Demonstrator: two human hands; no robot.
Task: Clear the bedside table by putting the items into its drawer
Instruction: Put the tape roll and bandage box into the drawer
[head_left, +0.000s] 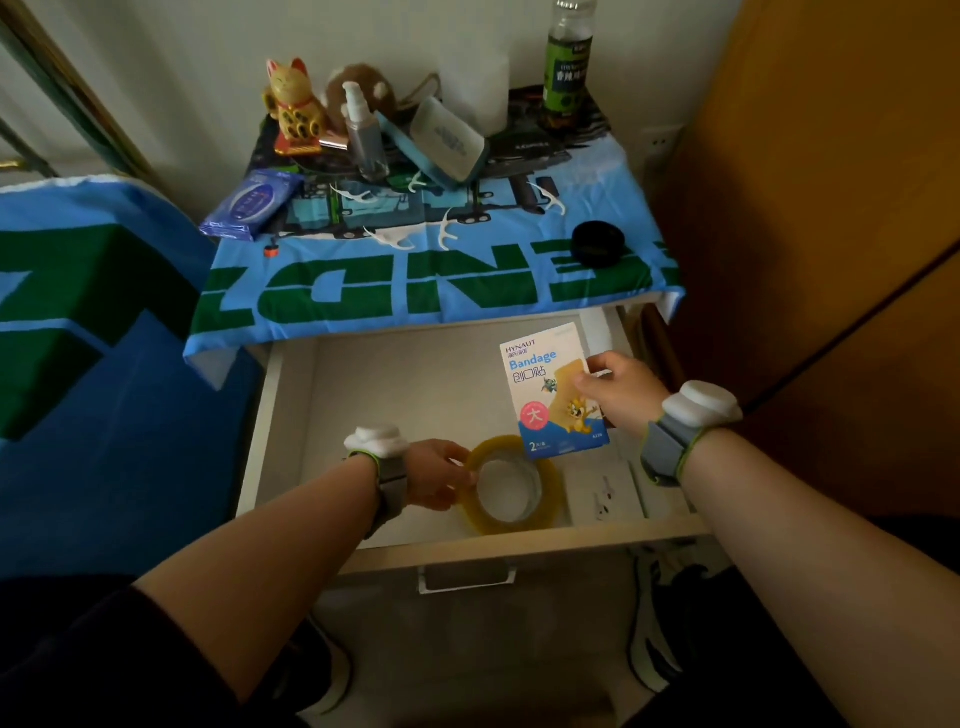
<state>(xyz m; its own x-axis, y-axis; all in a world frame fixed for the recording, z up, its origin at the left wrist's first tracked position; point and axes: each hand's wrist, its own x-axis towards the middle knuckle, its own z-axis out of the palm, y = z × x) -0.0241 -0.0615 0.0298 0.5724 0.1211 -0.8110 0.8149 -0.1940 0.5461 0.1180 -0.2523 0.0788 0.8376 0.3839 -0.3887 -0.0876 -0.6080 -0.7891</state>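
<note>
Setting the amber translucent tape roll (551, 496), gripped by the left hand (436, 475), flat on the floor of the white drawer (395, 405) near its front. Laying the white-and-blue cardboard bandage box (545, 384), pinched by the right hand (618, 395) over the right side, beside it; keeping the back free for more from the cloth-covered bedside table (467, 270).

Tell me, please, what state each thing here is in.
Drawer, pulled open.
Tape roll, inside the drawer, held by the left hand.
Bandage box, held over the drawer by the right hand.
Spray bottle, upright.
Glasses case, shut, tilted.
Green bottle, upright.
</note>
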